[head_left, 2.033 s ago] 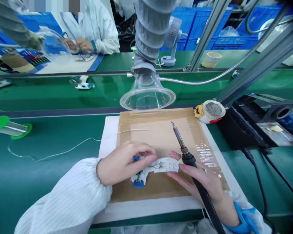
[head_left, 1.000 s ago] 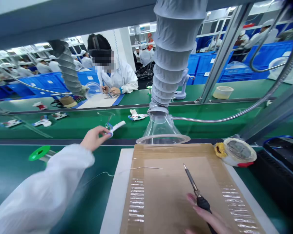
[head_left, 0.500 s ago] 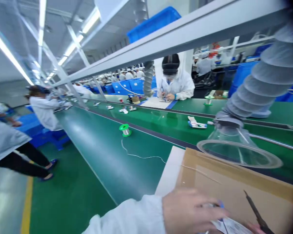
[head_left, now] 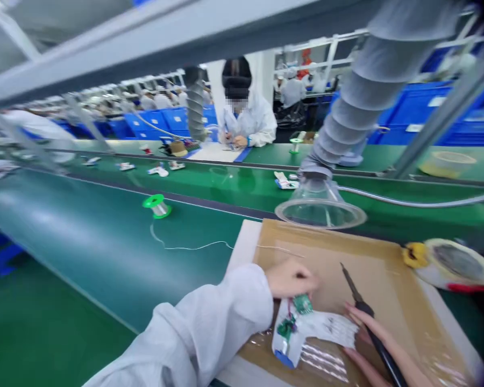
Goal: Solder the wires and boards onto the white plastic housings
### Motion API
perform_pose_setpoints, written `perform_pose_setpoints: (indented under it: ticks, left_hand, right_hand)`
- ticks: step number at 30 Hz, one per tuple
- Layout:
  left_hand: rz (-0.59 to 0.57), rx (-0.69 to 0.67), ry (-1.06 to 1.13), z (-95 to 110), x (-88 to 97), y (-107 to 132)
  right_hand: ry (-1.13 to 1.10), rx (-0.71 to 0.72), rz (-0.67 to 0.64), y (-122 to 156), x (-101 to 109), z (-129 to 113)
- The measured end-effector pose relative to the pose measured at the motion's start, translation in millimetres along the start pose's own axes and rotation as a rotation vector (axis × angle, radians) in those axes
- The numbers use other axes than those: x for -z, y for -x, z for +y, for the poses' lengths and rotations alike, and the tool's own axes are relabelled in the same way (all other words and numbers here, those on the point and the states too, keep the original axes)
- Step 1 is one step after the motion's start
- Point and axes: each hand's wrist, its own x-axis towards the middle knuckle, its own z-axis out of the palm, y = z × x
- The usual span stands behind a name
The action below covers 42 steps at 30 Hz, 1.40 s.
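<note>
My left hand [head_left: 292, 278] is closed on the top edge of a white plastic part [head_left: 312, 328] that carries a small green circuit board [head_left: 302, 304]. The part lies on a brown cardboard mat [head_left: 387, 279]. My right hand [head_left: 381, 352] grips a black soldering iron [head_left: 365, 314] like a pen, its tip pointing up and away just right of the part. A thin solder wire [head_left: 193, 247] runs from a green spool [head_left: 157, 206] toward the mat.
A clear fume-extractor funnel [head_left: 320, 209] on a grey hose hangs over the mat's far edge. An iron-tip cleaner stand [head_left: 452, 263] sits at the right. White parts lie along the green conveyor [head_left: 226, 185]. A person in a white coat [head_left: 244, 121] works across it.
My left hand placed one part on the conveyor, then came back with another part onto the mat. The view swung left and then back right.
</note>
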Motion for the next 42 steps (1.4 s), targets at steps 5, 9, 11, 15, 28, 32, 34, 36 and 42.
perform_pose_setpoints:
  ticks: [5, 9, 11, 15, 28, 32, 34, 36, 42]
  left_hand:
    - [0.231, 0.041, -0.143, -28.1, 19.7, -10.8]
    - [0.321, 0.029, -0.22, -53.9, 25.2, -8.4]
    - [0.354, 0.006, -0.226, -62.8, 24.8, -5.2]
    - [0.422, -0.042, -0.188, -61.7, 23.4, 5.7]
    - [0.54, -0.415, 0.054, -14.1, -11.3, 29.6]
    - [0.526, -0.397, 0.061, -15.7, -13.9, 28.2]
    - [0.527, -0.402, 0.058, -14.8, -15.9, 26.8]
    - [0.524, -0.411, 0.049, -13.9, -18.3, 25.0]
    - [0.511, -0.409, 0.03, -14.3, -22.1, 21.3]
  right_hand:
    - [0.115, -0.165, -0.124, -12.0, 18.2, -28.5]
    - [0.044, -0.205, -0.198, -26.9, 19.1, -31.3]
    - [0.018, -0.219, -0.197, -34.6, 18.0, -32.3]
    - [0.018, -0.232, -0.128, -44.7, 18.8, -40.3]
    - [-0.033, -0.304, 0.452, -35.2, 24.9, -71.2]
    - [-0.062, -0.243, 0.315, -34.7, 24.9, -72.9]
    - [-0.056, -0.201, 0.303, -36.2, 23.8, -71.0]
    - [-0.037, -0.184, 0.302, -37.7, 22.4, -69.0]
    - [-0.034, -0.202, 0.283, -39.1, 22.0, -68.7]
